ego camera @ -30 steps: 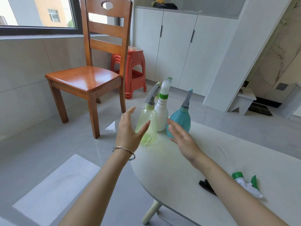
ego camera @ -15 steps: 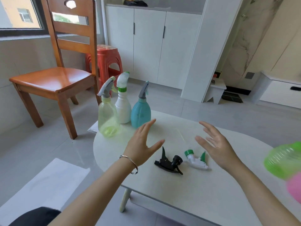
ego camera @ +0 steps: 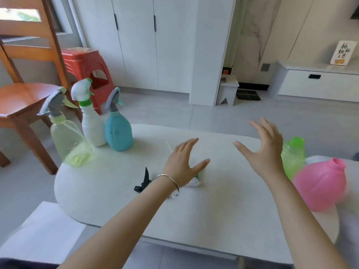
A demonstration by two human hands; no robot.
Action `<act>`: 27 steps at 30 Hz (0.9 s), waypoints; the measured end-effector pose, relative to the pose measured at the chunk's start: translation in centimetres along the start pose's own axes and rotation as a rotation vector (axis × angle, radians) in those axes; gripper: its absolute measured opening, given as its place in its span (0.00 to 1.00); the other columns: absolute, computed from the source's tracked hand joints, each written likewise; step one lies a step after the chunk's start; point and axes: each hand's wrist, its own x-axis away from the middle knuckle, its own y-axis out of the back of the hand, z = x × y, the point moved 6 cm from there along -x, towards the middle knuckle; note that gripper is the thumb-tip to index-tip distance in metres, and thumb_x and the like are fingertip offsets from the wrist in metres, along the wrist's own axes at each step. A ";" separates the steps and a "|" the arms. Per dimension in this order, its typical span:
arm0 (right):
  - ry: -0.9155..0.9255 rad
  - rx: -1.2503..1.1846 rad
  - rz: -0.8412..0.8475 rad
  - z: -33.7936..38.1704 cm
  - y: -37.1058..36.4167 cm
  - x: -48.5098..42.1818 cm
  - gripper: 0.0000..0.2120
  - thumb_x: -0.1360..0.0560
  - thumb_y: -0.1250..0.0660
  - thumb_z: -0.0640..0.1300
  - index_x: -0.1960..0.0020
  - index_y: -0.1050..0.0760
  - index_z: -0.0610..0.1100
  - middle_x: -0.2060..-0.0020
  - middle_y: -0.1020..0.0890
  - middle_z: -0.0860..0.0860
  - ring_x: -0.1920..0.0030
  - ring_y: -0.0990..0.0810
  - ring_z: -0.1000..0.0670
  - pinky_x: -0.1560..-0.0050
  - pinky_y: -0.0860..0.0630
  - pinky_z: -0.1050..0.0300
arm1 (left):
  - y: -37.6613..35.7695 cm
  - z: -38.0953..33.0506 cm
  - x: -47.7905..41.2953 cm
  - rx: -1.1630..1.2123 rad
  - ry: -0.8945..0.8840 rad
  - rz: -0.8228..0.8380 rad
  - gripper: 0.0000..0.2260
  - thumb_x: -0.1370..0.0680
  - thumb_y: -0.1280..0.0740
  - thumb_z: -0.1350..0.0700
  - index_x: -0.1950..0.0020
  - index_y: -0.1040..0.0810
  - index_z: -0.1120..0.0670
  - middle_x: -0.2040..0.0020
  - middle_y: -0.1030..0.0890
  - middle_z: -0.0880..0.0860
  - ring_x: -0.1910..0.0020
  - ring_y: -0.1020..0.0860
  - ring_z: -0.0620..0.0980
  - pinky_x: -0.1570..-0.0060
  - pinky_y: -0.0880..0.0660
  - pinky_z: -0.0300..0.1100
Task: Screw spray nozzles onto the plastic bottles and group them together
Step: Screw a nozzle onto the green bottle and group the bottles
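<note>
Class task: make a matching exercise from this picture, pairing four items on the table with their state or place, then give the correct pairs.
Items
1. teal bottle
2. pink bottle
3. black nozzle
4. left hand

States
A. open, holding nothing
B. loose on the table
C. nozzle fitted, in the far-left group
D. no nozzle, neck open, at the right edge

Pairs: 1-C, 2-D, 3-B, 4-A

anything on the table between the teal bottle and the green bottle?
In the head view: nothing standing. Between the teal bottle and the green bottle the table is bare; only the open left hand and right hand hover there.
</note>
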 end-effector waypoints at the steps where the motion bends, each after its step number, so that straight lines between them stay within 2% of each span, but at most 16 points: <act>1: -0.021 0.024 -0.031 -0.7 0.5 -0.3 0.32 0.33 0.25 0.49 0.32 0.30 0.43 0.27 0.37 0.43 0.25 0.46 0.39 0.27 0.52 0.41 | -0.4 -0.2 -0.2 0.001 -0.003 0.004 0.31 0.24 0.36 0.41 0.25 0.41 0.51 0.26 0.36 0.48 0.27 0.41 0.48 0.29 0.44 0.40; 7: -0.166 0.054 -0.107 -5.0 1.8 -1.0 0.39 0.34 0.23 0.50 0.28 0.36 0.45 0.23 0.48 0.41 0.24 0.54 0.35 0.28 0.55 0.41 | -2.5 -1.1 -0.9 0.013 0.007 0.015 0.30 0.24 0.36 0.42 0.25 0.40 0.52 0.26 0.36 0.48 0.27 0.40 0.48 0.30 0.44 0.39; 11: -0.216 0.051 -0.137 -6.6 2.3 -1.2 0.43 0.35 0.23 0.50 0.26 0.41 0.45 0.23 0.50 0.41 0.24 0.54 0.36 0.28 0.56 0.40 | -3.6 -1.4 -1.0 0.034 0.027 0.025 0.31 0.24 0.35 0.43 0.26 0.40 0.51 0.26 0.35 0.47 0.27 0.40 0.47 0.30 0.44 0.38; 14: -0.269 -0.048 -0.169 -7.7 2.6 -1.1 0.48 0.34 0.24 0.47 0.24 0.48 0.42 0.23 0.50 0.41 0.23 0.52 0.40 0.27 0.54 0.42 | -4.1 -1.6 -1.1 0.035 0.031 0.026 0.30 0.25 0.35 0.42 0.26 0.39 0.51 0.27 0.35 0.47 0.27 0.40 0.47 0.31 0.43 0.38; 18: -0.322 -0.113 -0.217 -8.4 2.7 -0.9 0.47 0.33 0.24 0.43 0.24 0.50 0.40 0.26 0.41 0.41 0.26 0.43 0.41 0.30 0.45 0.47 | -4.5 -1.7 -1.2 0.048 0.037 0.026 0.30 0.25 0.35 0.42 0.26 0.39 0.51 0.27 0.34 0.47 0.28 0.39 0.47 0.32 0.42 0.38; 21: -0.417 -0.079 -0.187 -9.0 2.2 -0.7 0.45 0.33 0.25 0.44 0.25 0.48 0.42 0.29 0.34 0.42 0.30 0.38 0.39 0.34 0.40 0.45 | -4.5 -1.8 -1.3 0.049 0.043 0.025 0.30 0.25 0.36 0.41 0.26 0.39 0.50 0.28 0.33 0.48 0.28 0.39 0.47 0.32 0.41 0.39; 24: -0.496 -0.084 -0.136 -9.7 1.5 -0.3 0.42 0.33 0.25 0.42 0.26 0.44 0.42 0.30 0.33 0.42 0.31 0.35 0.38 0.35 0.37 0.44 | -4.4 -1.7 -1.3 0.054 0.044 0.026 0.30 0.25 0.36 0.41 0.26 0.39 0.50 0.28 0.33 0.47 0.28 0.38 0.47 0.34 0.42 0.37; 27: -0.477 -0.082 -0.105 -9.5 1.0 0.0 0.38 0.34 0.25 0.40 0.29 0.39 0.42 0.33 0.31 0.41 0.34 0.31 0.38 0.37 0.35 0.47 | -4.2 -1.5 -1.3 0.067 0.044 0.017 0.31 0.25 0.35 0.41 0.26 0.39 0.49 0.28 0.33 0.47 0.28 0.38 0.47 0.35 0.43 0.36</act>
